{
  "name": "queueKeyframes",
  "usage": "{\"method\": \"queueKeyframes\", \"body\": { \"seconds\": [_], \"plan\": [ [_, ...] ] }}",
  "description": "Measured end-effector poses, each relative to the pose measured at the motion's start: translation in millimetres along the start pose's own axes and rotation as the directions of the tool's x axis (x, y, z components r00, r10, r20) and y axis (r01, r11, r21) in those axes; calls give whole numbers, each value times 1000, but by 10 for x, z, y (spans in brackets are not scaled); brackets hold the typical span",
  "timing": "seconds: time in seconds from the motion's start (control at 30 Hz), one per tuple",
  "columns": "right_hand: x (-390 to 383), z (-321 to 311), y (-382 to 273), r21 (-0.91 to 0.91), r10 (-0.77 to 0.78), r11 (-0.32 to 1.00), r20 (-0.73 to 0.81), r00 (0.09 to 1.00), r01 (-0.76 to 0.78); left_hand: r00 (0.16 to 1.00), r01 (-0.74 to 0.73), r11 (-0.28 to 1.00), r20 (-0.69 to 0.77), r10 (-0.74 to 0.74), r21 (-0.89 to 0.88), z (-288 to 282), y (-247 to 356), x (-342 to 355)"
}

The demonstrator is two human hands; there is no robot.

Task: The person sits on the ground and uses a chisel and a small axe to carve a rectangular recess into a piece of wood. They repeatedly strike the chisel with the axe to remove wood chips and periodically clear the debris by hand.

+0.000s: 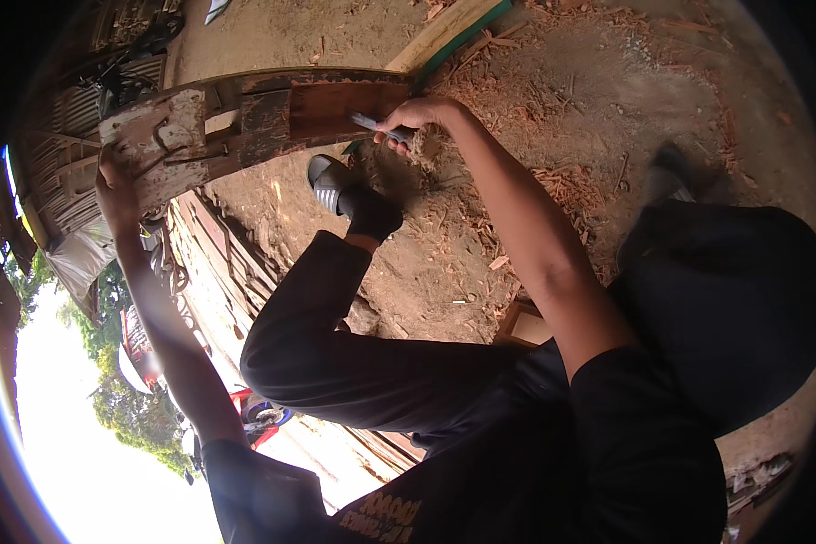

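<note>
Head view: right grip [417,118] clamped on tool [365,121], board [267,116] just beyond; left grip [118,186], closure unclear. I judge scraping; next stroke wants board steady.

Grey tool [364,121] partly hidden within the right hand [415,113], with the right foot [670,172] blurred.

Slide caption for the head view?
Left hand at a worn wooden board, right hand gripping a metal-bladed tool over it.
</note>
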State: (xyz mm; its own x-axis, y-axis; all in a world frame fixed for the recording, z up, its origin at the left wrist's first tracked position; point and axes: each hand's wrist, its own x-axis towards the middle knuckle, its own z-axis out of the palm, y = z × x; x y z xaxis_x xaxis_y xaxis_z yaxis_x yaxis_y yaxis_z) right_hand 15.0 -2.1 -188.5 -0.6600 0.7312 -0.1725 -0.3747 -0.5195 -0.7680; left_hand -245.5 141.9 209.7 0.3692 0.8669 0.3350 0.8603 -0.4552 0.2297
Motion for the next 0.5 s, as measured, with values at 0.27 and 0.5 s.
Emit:
{"method": "queueKeyframes", "body": {
  "seconds": [0.27, 0.5],
  "plan": [
    [-108, -339, 77, -235, -66, 971, -125, 990, 35, 996, -50, 984, -66, 62, 174, 51, 672, -89],
    [-6, -161, 735, 99, 88, 992, -165, 982, -73, 994, -92, 977, -45, 103, 195, 18, 173, 43]
  ]
}}
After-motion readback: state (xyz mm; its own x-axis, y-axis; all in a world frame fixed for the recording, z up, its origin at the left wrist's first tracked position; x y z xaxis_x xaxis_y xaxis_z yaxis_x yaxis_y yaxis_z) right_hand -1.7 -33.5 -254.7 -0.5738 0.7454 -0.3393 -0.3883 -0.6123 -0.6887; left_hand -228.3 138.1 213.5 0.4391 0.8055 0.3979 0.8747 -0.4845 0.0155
